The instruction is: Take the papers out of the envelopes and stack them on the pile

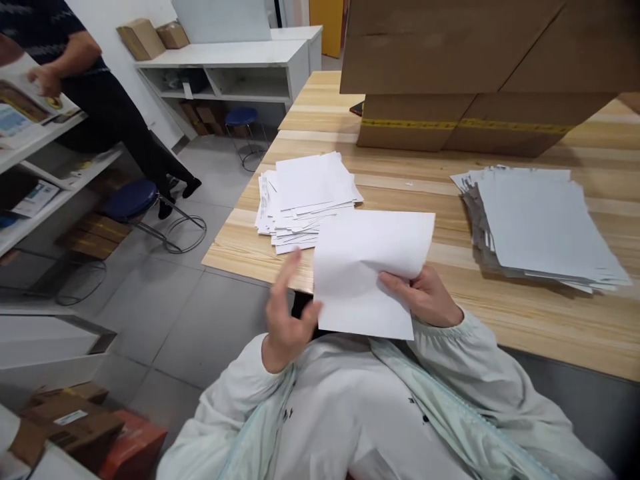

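A white sheet of paper [367,273], slightly bent, is pinched at its right side by my right hand [425,293], thumb on top. It hangs over the front edge of the table, above my lap. Just left of the sheet, my left hand [290,317] has its fingers spread and somewhat blurred, with nothing in it. Beyond the sheet lies an uneven pile of white papers [305,187] near the table's left edge. A taller, ragged stack of papers [543,220] sits to the right of my right hand.
Large cardboard boxes [465,60] stand at the back of the wooden table [400,180]. At the left, another person [75,73] stands by a white shelf unit [55,147] and a blue stool [133,200]. Cartons [70,413] occupy the floor at lower left.
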{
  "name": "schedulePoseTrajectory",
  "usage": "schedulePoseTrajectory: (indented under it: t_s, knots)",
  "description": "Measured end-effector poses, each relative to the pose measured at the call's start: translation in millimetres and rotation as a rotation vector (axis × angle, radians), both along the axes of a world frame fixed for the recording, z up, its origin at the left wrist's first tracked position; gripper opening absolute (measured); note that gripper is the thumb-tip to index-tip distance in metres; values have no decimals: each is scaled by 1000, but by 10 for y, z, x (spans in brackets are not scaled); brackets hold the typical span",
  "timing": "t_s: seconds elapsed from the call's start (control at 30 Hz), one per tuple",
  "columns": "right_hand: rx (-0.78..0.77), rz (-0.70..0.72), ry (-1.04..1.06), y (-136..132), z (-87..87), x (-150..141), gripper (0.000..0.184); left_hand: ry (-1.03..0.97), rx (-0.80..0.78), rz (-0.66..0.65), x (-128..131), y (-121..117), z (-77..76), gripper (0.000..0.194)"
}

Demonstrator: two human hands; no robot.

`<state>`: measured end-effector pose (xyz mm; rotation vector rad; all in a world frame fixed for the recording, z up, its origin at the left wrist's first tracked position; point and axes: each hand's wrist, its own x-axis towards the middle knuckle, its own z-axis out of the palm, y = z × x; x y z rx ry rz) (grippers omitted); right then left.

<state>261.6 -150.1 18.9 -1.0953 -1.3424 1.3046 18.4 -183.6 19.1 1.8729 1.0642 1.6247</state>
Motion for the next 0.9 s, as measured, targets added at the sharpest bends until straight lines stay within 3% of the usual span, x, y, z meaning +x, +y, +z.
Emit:
schedulePoseTrajectory:
  t_s: [0.07, 0.13, 0.2, 0.27, 0.4, 0.7, 0.8, 0.9]
  knots:
    - [75, -12, 3, -39, -26, -13, 28, -302, -278, 86, -28, 17, -28, 56]
    - [99, 80, -29, -26, -32, -48, 25, -448, -488, -7, 1, 47, -52, 62]
    - [91, 168, -82, 14, -37, -98, 26, -465, -576, -73, 66, 70, -77, 70]
    - [76, 138, -76, 53, -53, -151, 39, -451, -560, -26, 130, 82, -110, 71]
    - [101, -83, 68, 78, -101, -211, 91, -434, -508, 93, 188, 85, -202, 67]
    - [15, -99, 65, 134, -9, -147, 72, -382, -540, 169, 176, 23, -233, 43]
    - [-78, -94, 139, 164, 17, -171, 73, -369, -529, 227, 173, 15, -223, 32]
    - [-136, -86, 200, 179, 18, -196, 80, -359, -509, 250, 180, 0, -230, 32]
